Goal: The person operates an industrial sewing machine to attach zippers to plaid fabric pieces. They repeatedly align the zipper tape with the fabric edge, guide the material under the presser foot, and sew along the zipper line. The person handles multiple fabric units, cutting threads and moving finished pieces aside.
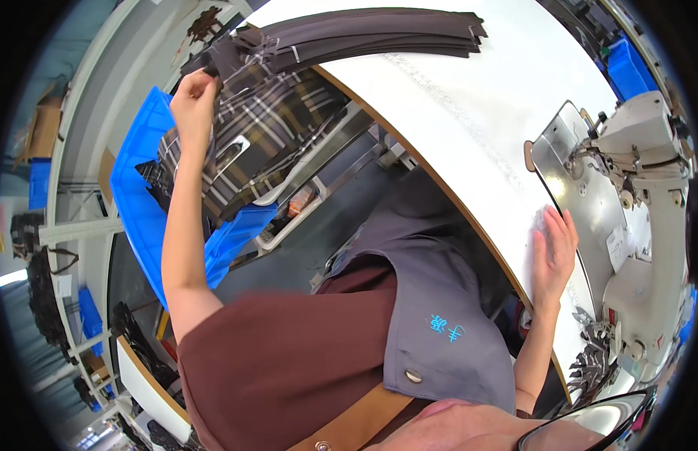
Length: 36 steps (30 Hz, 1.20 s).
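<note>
My left hand point(193, 105) is stretched out at the upper left, its fingers pinched on the end of a dark fabric piece point(227, 60). That piece lies against a stack of long dark brown fabric strips point(379, 34) spread along the far edge of the white table point(447, 105). Below the hand, plaid fabric point(281, 128) in brown, black and white hangs over a blue bin point(131, 177). Flat on the table at the right rests my right hand point(555, 252), fingers extended and holding nothing, beside the metal plate of a sewing machine point(642, 135).
Striped and dark cloth scraps point(592, 357) hang at the table's near right end. Another blue bin point(628, 68) stands beyond the sewing machine. Under the table are metal bars and a pale tray point(293, 218). Shelving point(78, 233) lines the left side.
</note>
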### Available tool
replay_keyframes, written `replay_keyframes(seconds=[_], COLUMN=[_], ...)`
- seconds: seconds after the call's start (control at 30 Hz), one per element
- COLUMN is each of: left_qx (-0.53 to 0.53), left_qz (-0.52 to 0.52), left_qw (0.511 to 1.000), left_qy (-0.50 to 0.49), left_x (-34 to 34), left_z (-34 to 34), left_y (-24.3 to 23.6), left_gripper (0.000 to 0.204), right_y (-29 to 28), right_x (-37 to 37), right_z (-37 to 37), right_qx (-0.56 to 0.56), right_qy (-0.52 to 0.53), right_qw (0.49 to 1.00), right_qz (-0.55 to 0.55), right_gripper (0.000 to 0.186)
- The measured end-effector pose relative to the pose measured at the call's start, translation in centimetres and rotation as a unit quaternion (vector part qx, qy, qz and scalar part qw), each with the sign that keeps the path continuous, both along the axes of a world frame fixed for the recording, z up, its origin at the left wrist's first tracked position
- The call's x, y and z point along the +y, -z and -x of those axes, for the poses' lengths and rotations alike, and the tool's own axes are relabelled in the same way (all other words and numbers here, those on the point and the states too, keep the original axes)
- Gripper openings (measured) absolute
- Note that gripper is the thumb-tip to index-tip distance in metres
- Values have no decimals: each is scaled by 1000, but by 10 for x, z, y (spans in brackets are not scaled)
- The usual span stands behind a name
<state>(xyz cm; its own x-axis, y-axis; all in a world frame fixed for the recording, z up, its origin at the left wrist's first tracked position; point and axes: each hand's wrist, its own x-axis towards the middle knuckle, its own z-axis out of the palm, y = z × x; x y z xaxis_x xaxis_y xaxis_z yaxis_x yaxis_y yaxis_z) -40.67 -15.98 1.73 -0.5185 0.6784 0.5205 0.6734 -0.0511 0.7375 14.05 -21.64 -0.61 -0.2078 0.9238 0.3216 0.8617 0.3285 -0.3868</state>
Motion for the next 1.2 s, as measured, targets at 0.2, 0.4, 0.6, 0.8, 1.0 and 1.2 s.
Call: replay_keyframes(seconds=[0.2, 0.4, 0.6, 0.8, 1.0, 1.2], left_qx=[449, 371, 259, 179, 136, 169], left_qz=[-141, -391, -287, -29, 216, 82], left_qw=[832, 743, 765, 804, 773, 830], left_qy=[292, 397, 514, 567, 581, 525], left_x=[-11, 56, 76, 147, 193, 203], left_z=[-174, -294, -319, -340, -370, -378], left_y=[-76, -116, -150, -105, 6, 36], left_gripper=[15, 6, 7, 10, 20, 21], right_y=[-16, -44, -65, -45, 1, 4], right_x=[9, 18, 44, 16, 13, 54], right_z=[43, 113, 51, 21, 8, -11], right_qx=[177, 464, 589, 484, 121, -79], right_qy=[-119, -182, -78, 76, -53, -61], right_qw=[971, 847, 796, 828, 991, 986], right_qz=[103, 184, 116, 273, -21, -135], right_gripper=[62, 87, 8, 60, 41, 27])
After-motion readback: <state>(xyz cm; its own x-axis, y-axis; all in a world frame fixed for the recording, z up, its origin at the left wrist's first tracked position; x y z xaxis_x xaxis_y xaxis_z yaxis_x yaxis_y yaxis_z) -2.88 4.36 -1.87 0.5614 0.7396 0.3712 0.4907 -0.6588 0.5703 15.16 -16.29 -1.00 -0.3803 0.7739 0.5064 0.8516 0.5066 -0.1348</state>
